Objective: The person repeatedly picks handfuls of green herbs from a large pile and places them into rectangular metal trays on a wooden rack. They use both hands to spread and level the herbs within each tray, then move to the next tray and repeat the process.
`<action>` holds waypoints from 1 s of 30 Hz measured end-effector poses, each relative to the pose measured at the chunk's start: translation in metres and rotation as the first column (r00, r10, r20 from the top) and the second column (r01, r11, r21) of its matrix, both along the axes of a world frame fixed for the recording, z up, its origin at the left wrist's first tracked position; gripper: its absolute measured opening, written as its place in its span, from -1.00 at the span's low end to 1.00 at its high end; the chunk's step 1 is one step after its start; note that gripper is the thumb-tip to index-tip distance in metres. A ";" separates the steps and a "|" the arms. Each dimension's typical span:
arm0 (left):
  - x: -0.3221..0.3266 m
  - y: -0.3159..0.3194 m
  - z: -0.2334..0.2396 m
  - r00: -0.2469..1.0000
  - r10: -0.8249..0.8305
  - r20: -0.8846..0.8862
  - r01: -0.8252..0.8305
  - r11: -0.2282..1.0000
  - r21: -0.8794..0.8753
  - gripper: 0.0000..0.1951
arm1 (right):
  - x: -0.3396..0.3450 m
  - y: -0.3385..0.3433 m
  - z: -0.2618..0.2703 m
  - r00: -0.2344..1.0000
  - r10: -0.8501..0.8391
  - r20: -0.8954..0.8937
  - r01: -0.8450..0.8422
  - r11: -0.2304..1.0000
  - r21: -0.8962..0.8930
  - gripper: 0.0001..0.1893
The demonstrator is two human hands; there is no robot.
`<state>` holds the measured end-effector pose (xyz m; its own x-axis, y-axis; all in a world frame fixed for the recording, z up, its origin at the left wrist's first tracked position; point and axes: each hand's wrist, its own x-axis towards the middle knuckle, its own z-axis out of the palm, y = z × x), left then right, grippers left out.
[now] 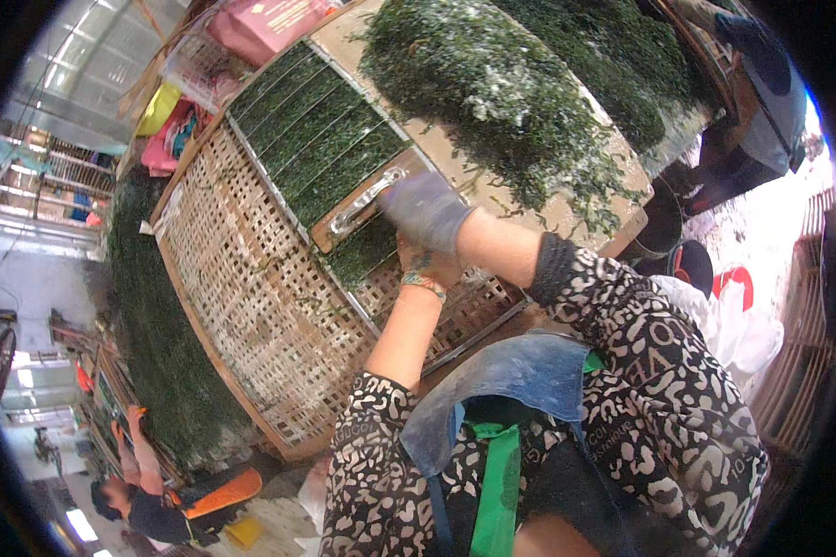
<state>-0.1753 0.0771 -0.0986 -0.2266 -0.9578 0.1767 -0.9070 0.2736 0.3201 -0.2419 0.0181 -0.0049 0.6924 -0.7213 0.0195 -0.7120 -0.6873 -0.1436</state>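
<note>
My right hand [428, 209], in a grey glove and blurred, is over a metal frame with thin crosswires [289, 202]. Just below it and partly covered by it is my left hand [432, 264], with a patterned band at the wrist. Whether either hand grips anything is hidden. Beside the glove, a wooden board with a metal handle [366, 202] lies across the frame; most of the handle shows uncovered. Chopped dark green plant matter [320, 132] fills the frame's far part. Under the near part, a woven bamboo tray [251, 278] shows through.
A heap of wet green plant matter [501, 104] lies on a pale board [418, 132] to the right. Pink containers [268, 28] stand beyond the tray. Another person [146, 494] is at lower left with arms raised. Buckets [690, 268] and white plastic bags [724, 327] are at right.
</note>
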 end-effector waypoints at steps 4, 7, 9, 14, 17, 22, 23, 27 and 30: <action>-0.002 0.005 0.021 0.961 0.108 0.253 -0.149 0.978 0.149 -0.61 | -0.002 0.029 -0.005 0.921 0.318 0.226 -0.328 0.945 0.006 -0.75; 0.009 0.020 0.051 0.933 0.190 0.307 -0.284 0.911 0.298 -0.57 | -0.065 0.001 -0.011 0.943 0.009 0.332 0.031 0.993 -0.115 -0.76; 0.012 0.023 0.060 0.944 0.235 0.233 -0.275 0.949 0.155 -0.43 | -0.118 -0.024 -0.016 0.830 -0.092 0.550 0.283 0.919 -0.274 -0.61; 0.006 0.000 0.035 0.957 0.073 0.280 -0.079 0.997 0.009 -0.24 | -0.199 -0.074 -0.024 0.629 -0.335 0.701 0.276 0.940 0.202 -0.57; 0.003 -0.014 0.018 0.944 0.055 0.325 -0.086 0.993 0.082 -0.23 | -0.224 -0.084 -0.012 0.645 -0.237 0.726 0.259 0.962 0.084 -0.67; 0.009 -0.009 0.016 0.973 0.034 0.229 -0.041 0.999 0.025 -0.20 | -0.240 -0.092 0.030 -0.076 -0.405 0.911 -0.116 0.911 0.395 -0.67; 0.010 -0.007 0.018 0.982 0.032 0.188 -0.035 0.999 0.013 -0.21 | -0.240 -0.091 0.040 -0.111 -0.358 0.927 -0.163 0.927 0.338 -0.67; 0.020 0.008 0.017 0.975 0.036 0.220 -0.025 0.998 -0.050 -0.25 | -0.222 -0.080 0.080 -0.228 -0.330 0.916 -0.400 0.890 0.220 -0.67; 0.030 0.012 0.009 0.984 0.028 0.175 -0.010 0.995 -0.100 -0.33 | -0.190 -0.070 0.101 -0.263 -0.321 0.910 -0.506 0.849 0.153 -0.68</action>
